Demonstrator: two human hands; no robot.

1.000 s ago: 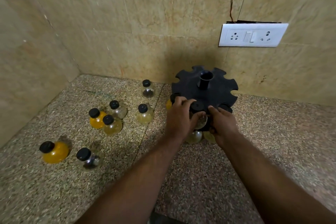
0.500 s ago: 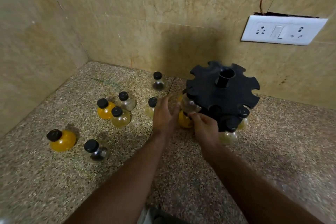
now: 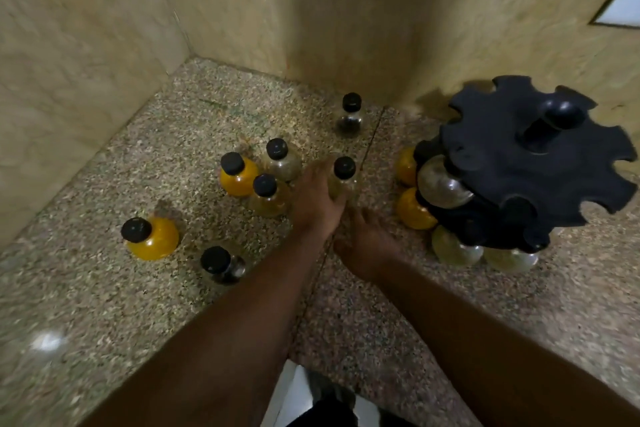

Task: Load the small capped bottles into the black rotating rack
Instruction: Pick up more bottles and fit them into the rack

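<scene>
The black rotating rack (image 3: 540, 177) stands at the right with a notched top disc and a centre post. Several capped bottles hang in it, among them an orange bottle (image 3: 414, 211) and a clear bottle (image 3: 441, 184). My left hand (image 3: 313, 201) wraps a pale yellow bottle (image 3: 344, 178) that stands on the counter, fingers on its left and thumb in front. My right hand (image 3: 367, 243) is empty with its fingers spread, low over the counter between that bottle and the rack.
Several loose bottles stand left of my hands: an orange one (image 3: 239, 177), a tilted orange one (image 3: 152, 240), a dark one (image 3: 223, 265), a far one (image 3: 349, 116). Tiled walls (image 3: 242, 3) close the counter (image 3: 381, 322) at the back and left. A white socket plate (image 3: 623, 10) is at upper right.
Both hands have left the rack and moved left. My left hand has reached the pale yellow bottle and closed around it. The view has swung left.
</scene>
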